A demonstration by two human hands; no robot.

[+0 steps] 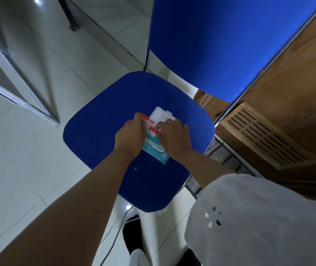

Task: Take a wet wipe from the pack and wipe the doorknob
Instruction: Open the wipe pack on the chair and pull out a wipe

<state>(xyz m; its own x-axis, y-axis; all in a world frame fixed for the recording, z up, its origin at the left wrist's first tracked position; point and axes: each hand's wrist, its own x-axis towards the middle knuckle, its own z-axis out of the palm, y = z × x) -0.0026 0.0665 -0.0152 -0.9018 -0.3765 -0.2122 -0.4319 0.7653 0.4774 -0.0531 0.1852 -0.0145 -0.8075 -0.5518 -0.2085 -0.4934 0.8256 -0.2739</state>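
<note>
I had the left hand (130, 135) clamped on the pack (153, 148), the right hand (174, 137) curled at its opening, pinch unclear; I reckoned: pull slowly, pack pinned.

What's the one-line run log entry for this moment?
stage: getting wipe | pack: on chair seat, lid open | left hand: holds pack | right hand: at pack opening

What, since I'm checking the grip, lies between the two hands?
The wet wipe pack, white lid flipped open, with left hand and right hand touching it, in the head view.
</note>
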